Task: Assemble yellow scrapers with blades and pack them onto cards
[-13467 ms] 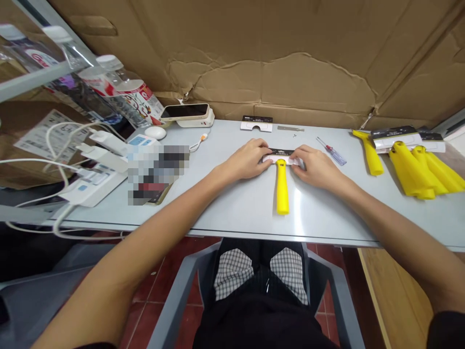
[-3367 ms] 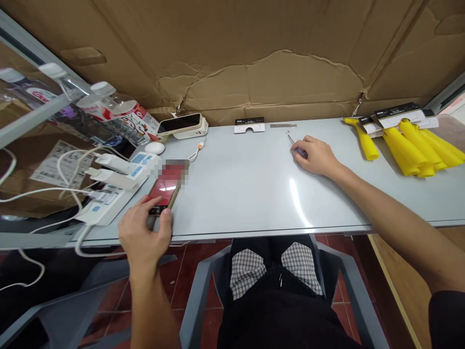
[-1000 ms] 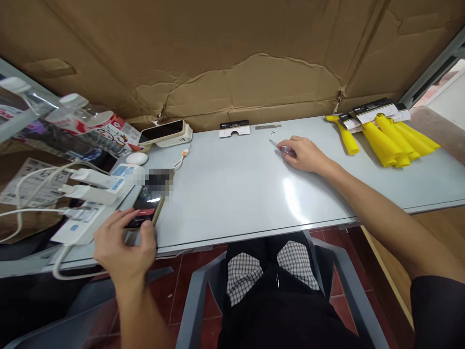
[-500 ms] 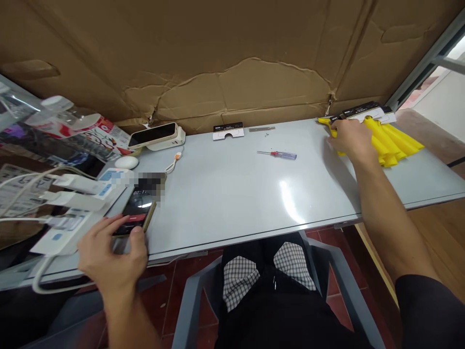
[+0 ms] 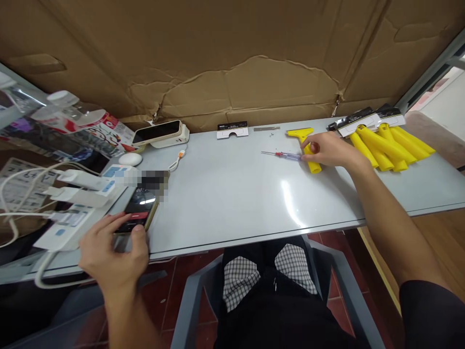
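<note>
A yellow T-shaped scraper (image 5: 315, 167) lies on the white table, with the fingers of my right hand (image 5: 329, 149) closed around the middle of its handle. Beside those fingertips is a screwdriver (image 5: 285, 155) with a clear purplish handle and red collar; its handle end reaches the scraper. At the left, my left hand (image 5: 114, 247) rests by a phone (image 5: 140, 203) with a lit screen. One finger touches the screen near its lower end, the thumb sits at the near edge, and the fingers are apart.
Several yellow scrapers (image 5: 385, 150) with black-and-white cards lie at the right. A card (image 5: 232, 131), a metal strip (image 5: 267, 128) and small screws (image 5: 271, 135) lie at the back. A power strip (image 5: 72, 228), second phone (image 5: 158, 133) and bottles (image 5: 105, 126) crowd the left.
My right hand has moved left from the scraper pile, bringing one scraper beside the screwdriver. My left hand stays at the phone. The view has shifted slightly.
</note>
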Action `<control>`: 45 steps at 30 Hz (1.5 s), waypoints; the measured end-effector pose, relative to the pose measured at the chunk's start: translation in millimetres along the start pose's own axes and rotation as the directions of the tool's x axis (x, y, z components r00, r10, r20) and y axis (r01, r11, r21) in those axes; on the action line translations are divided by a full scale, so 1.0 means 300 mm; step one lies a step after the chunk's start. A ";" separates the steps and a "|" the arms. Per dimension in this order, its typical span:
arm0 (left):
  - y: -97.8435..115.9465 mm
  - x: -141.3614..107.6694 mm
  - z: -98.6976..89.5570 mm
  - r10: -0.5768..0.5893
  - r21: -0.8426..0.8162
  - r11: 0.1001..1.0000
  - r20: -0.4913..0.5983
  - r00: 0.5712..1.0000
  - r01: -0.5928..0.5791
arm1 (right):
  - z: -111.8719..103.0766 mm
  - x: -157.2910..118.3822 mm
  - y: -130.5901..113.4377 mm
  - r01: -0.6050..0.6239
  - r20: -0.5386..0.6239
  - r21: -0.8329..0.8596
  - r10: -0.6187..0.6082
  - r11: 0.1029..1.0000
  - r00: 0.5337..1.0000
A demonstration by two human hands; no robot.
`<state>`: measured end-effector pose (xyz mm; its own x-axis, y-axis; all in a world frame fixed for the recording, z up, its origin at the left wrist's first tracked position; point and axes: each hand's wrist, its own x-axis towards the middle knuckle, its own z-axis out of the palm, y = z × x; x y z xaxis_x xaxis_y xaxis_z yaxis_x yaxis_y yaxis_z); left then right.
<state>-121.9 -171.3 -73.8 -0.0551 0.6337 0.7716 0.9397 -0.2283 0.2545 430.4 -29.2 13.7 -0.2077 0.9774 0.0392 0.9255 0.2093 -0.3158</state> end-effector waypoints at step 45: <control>0.419 0.721 0.811 0.083 -0.075 0.996 0.675 0.733 -0.044 | 0.089 -0.030 -0.163 0.023 0.034 0.046 -0.024 0.999 0.999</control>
<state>66.3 117.0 -16.8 0.2652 0.9446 0.1935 0.9134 -0.3104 0.2633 378.6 -48.9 3.5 -0.2405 0.9705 0.0149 0.9051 0.2298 -0.3578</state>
